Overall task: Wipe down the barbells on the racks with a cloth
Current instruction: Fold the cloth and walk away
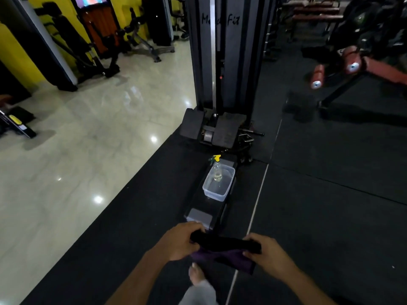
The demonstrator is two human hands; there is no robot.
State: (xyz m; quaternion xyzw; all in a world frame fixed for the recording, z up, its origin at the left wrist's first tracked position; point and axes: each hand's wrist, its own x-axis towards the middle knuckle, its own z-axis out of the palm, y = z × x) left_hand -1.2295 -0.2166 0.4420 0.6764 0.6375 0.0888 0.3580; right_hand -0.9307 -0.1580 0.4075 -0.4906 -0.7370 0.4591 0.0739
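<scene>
Here, a left hand (180,241) and right hand (267,254) grip opposite ends of a dark cloth (224,249), fingers curled, apparently folding it for wiping; no barbells are clearly visible.

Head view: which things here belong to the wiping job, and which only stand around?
For the job:
- cloth, dark, gripped at its ends by the left hand and right hand
- spray bottle, standing in the clear tub

Standing around:
- cable machine
- red bench
- black machines by the yellow wall

No barbell is clearly visible.
</scene>
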